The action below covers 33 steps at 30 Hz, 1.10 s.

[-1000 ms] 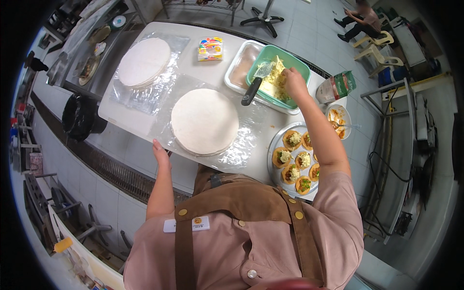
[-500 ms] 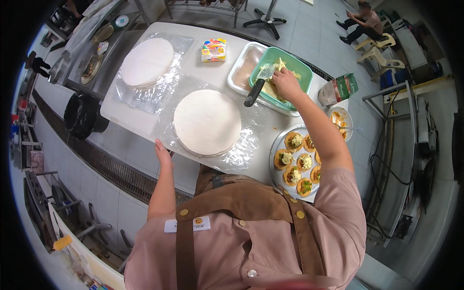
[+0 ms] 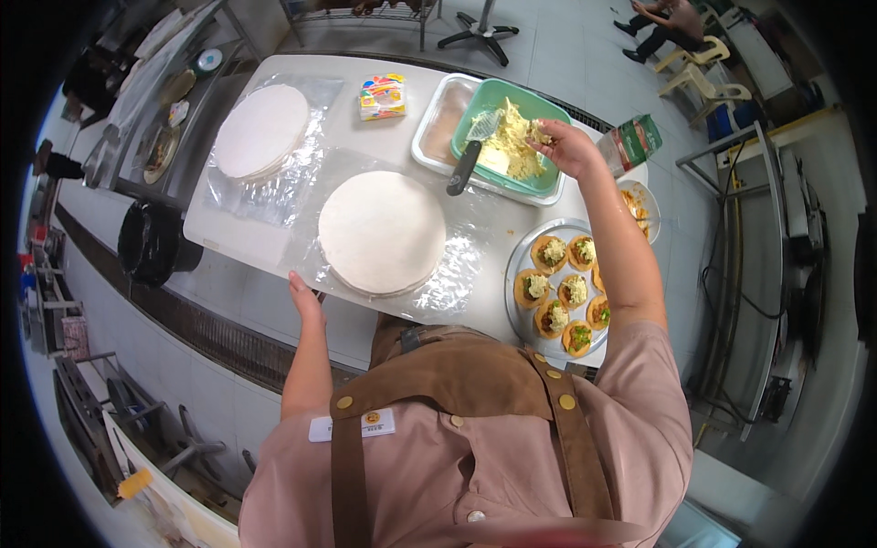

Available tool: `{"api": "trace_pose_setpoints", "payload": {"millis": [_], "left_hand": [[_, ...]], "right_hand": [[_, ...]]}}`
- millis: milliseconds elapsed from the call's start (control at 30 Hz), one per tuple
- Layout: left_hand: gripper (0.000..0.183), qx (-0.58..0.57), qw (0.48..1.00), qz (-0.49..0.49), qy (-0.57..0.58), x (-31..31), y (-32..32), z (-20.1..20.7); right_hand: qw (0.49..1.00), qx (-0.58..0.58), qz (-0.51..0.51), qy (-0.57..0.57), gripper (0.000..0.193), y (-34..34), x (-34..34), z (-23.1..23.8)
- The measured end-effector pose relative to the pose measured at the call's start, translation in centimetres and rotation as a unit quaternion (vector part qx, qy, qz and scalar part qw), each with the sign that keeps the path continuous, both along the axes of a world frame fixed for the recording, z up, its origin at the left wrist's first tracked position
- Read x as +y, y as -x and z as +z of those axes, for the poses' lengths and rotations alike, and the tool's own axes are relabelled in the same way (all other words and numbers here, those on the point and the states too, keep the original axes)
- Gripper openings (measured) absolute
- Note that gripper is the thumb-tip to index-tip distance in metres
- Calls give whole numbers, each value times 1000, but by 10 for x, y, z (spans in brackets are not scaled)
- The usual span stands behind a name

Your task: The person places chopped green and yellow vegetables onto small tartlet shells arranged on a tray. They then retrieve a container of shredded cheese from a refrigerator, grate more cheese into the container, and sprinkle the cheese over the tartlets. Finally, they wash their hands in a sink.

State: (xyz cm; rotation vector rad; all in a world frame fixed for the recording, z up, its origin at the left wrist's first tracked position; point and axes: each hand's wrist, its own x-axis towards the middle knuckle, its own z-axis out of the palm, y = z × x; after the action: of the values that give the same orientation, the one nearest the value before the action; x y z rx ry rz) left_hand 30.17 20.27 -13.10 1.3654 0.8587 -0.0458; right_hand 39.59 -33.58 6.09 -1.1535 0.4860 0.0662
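My right hand (image 3: 570,152) is over the right side of a green tub (image 3: 559,116), its fingers pinched on a bit of pale yellow grated cheese. More grated cheese (image 3: 517,146) is heaped in the tub. A hand grater (image 3: 463,170) with a black handle leans over the tub's near left rim, untouched. The green tub sits in a white tray (image 3: 429,132). By the table's near edge, my left hand (image 3: 308,300) has its fingers stretched out and holds nothing visible. To the right, a round metal tray (image 3: 521,315) carries several small topped rounds, most with cheese on them.
Two stacks of white discs, a near one (image 3: 382,233) and a far one (image 3: 262,132), lie on clear plastic. A colourful packet (image 3: 382,97), a green-and-red pouch (image 3: 632,144) and a bowl of orange filling (image 3: 643,205) are also on the table. A black bin (image 3: 151,242) stands left.
My right hand has lifted from inside the green tub and moved right, uncovering the cheese. The whole view has shifted slightly. My left hand stays by the table edge.
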Motion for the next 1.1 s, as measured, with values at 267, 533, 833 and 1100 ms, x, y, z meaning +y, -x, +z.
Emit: {"api": "trace_pose_setpoints", "payload": {"millis": [267,533,833,1100], "left_hand": [[63,-14,999,-30,-10,0,2,4],[63,-6,1000,-26,-10,1,0,5],[62,2,998,-52,-18,5,0,4],[60,-11,998,-58,-21,8,0,1]], "right_hand": [[988,-99,-86,-81,24,153,-41,31],[968,102,-226,50,29,334,-70,-28],[726,209,-108,646,32,365,-30,-102],[675,244,-106,688,27,353,8,-77]]}}
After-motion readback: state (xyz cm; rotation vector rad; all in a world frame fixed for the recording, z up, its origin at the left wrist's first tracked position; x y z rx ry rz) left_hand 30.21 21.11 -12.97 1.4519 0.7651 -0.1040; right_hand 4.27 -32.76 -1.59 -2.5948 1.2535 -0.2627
